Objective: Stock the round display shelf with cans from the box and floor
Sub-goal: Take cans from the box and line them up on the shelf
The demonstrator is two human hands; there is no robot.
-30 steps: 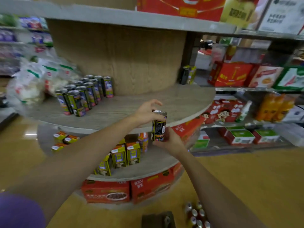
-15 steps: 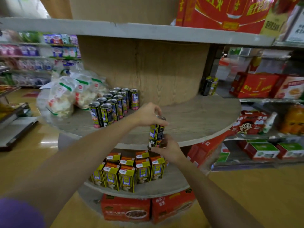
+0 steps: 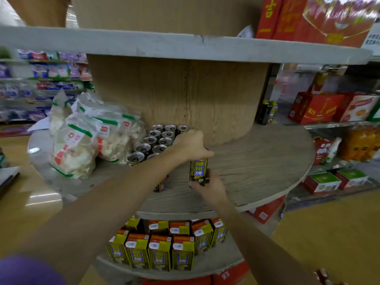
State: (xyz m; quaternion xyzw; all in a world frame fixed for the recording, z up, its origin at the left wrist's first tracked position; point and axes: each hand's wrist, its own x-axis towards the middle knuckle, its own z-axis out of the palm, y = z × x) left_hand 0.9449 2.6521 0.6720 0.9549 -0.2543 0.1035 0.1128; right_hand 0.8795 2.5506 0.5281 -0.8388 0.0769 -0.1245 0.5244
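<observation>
Upright can point(image 3: 198, 169) gripped: left hand point(image 3: 192, 144) above, right hand point(image 3: 209, 185) below

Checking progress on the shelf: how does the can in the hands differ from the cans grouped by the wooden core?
The held can is gripped by the left hand on top and the right hand at its base; the grouped cans stand untouched. The held can is alone toward the shelf front; the grouped cans sit packed in rows beside the core. Both are upright.

can point(image 3: 198, 169): black-yellow, upright | round display shelf point(image 3: 257, 165): grey wood-grain, middle tier
</observation>
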